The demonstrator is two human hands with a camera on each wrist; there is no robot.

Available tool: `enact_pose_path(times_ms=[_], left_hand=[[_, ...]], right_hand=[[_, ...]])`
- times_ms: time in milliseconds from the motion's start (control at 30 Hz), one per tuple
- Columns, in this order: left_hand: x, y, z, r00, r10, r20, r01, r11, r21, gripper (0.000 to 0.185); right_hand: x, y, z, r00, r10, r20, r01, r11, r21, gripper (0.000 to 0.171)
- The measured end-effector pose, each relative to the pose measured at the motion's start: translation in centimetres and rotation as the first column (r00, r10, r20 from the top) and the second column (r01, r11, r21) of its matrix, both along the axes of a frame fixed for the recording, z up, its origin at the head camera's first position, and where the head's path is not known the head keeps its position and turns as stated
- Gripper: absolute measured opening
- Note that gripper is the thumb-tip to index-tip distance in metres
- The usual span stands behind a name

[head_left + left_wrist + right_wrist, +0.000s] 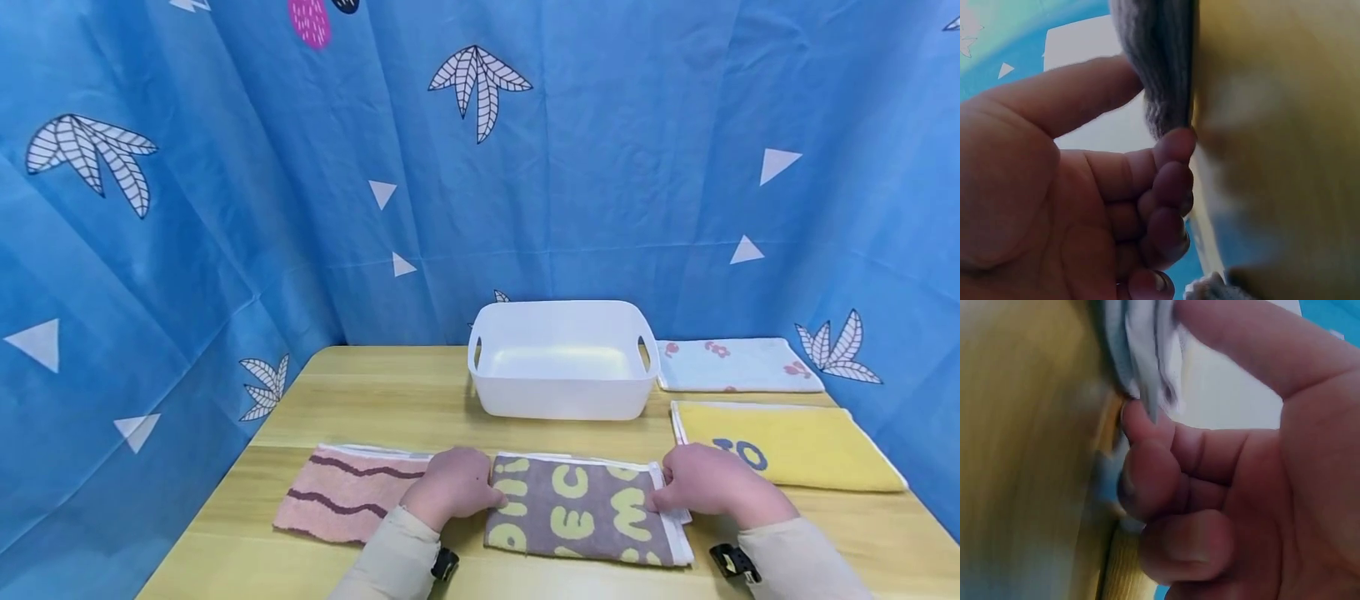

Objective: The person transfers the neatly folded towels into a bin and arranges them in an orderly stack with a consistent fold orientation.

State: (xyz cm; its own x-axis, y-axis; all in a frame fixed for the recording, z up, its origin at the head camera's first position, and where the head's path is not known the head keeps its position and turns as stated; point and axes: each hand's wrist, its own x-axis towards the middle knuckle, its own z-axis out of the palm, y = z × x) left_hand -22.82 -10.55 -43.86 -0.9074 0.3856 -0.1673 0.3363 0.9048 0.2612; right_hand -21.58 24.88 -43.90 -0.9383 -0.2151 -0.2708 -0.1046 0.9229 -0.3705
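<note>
A folded grey-brown towel [573, 510] with yellow-green letters lies on the table in front of the person. At its left edge the left hand [459, 485] pinches the cloth between thumb and fingers; the left wrist view shows the thumb on the folded layers [1163, 69] and fingertips under them. On the opposite edge, the right hand [701, 482] pinches the white-hemmed side. In the right wrist view, several towel layers [1138, 344] sit between the thumb and curled fingers.
Behind the towel stands a white plastic basket [566, 400] with handle holes. A pink towel with wavy stripes [348, 492] lies to the left. On the right are a yellow towel [825, 442] and, farther back, a white floral towel [738, 367]. Blue curtains [600, 167] surround the wooden table [390, 400].
</note>
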Motion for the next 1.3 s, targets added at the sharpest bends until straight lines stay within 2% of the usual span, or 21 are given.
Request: enact_pose_path(times_ms=[167, 333, 567, 933, 1300], left_hand=[[0.0, 0.1, -0.1, 1.000, -0.019, 0.001, 0.019, 1.000, 0.018, 0.044], [0.1, 0.1, 0.0, 1.000, -0.026, 0.008, 0.026, 1.000, 0.015, 0.045], [-0.1, 0.1, 0.0, 0.997, -0.075, 0.031, 0.075, 0.997, -0.009, 0.046], [-0.2, -0.6, 0.0, 0.989, -0.146, 0.020, 0.146, 0.989, -0.032, 0.046], [-0.6, -1.0, 0.6, 0.988, -0.151, 0.025, 0.151, 0.988, 0.022, 0.040]], right_hand=[[0.1, -1.0, 0.1, 0.998, 0.020, 0.066, -0.020, 1.000, 0.004, 0.035], [0.1, -1.4, 0.0, 0.995, 0.030, 0.096, -0.030, 1.000, -0.003, 0.029], [0.3, -1.3, 0.1, 0.995, 0.058, 0.079, -0.058, 0.998, 0.000, 0.030], [0.2, -0.7, 0.2, 0.988, 0.146, 0.056, -0.142, 0.987, -0.078, 0.025], [-0.1, 0.1, 1.5, 0.986, 0.164, 0.000, -0.163, 0.982, -0.091, 0.021]])
